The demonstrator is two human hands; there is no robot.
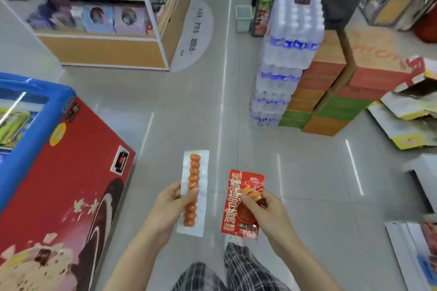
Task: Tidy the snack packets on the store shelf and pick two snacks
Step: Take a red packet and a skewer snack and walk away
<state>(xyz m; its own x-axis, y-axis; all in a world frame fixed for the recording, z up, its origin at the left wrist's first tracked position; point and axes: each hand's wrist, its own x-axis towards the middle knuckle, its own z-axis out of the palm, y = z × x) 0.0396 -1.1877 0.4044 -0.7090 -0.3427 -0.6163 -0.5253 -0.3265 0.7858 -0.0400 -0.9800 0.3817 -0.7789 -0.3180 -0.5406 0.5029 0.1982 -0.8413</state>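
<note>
In the lower middle of the frame, the left hand [169,205] is holding a clear packet of orange sausage balls [194,192]. Just beside it, the right hand [266,210] is pinching a red tofu snack packet [238,205]. A red freezer [61,172] is standing at lower left. Water bottle packs [286,54] are piling up on the grey floor [189,106] at upper right.

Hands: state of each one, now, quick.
Left hand: closed, gripping the clear packet of orange sausage balls.
Right hand: closed, pinching the red snack packet.
</note>
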